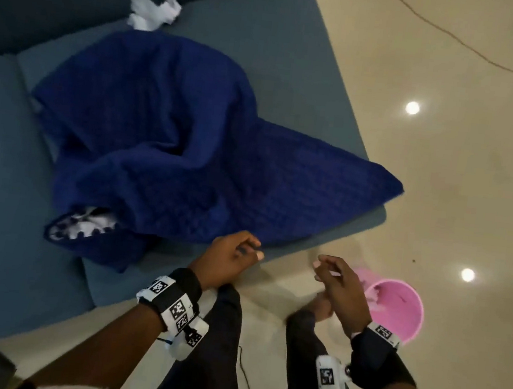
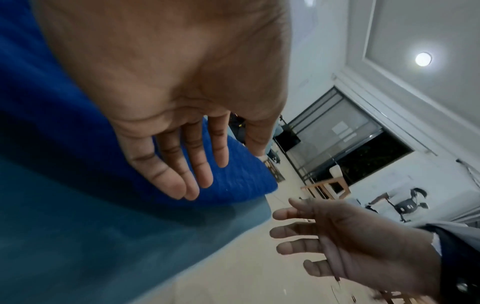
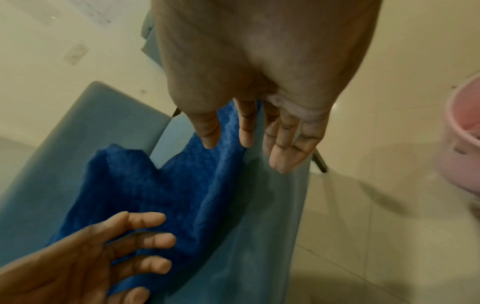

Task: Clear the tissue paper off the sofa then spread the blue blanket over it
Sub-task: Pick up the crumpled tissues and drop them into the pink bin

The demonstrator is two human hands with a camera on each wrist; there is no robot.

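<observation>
We see the blanket [image 1: 172, 140] heaped on the sofa [image 1: 295, 70] mid-frame, tissue paper [image 1: 153, 10] behind it at upper left, bin [image 1: 395, 309] on the floor [image 1: 457, 185] lower right

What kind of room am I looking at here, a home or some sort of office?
Most likely a living room or lounge. A blue-grey sofa carries a rumpled blue blanket and crumpled tissue paper, with a pink waste bin on the glossy tiled floor.
</observation>
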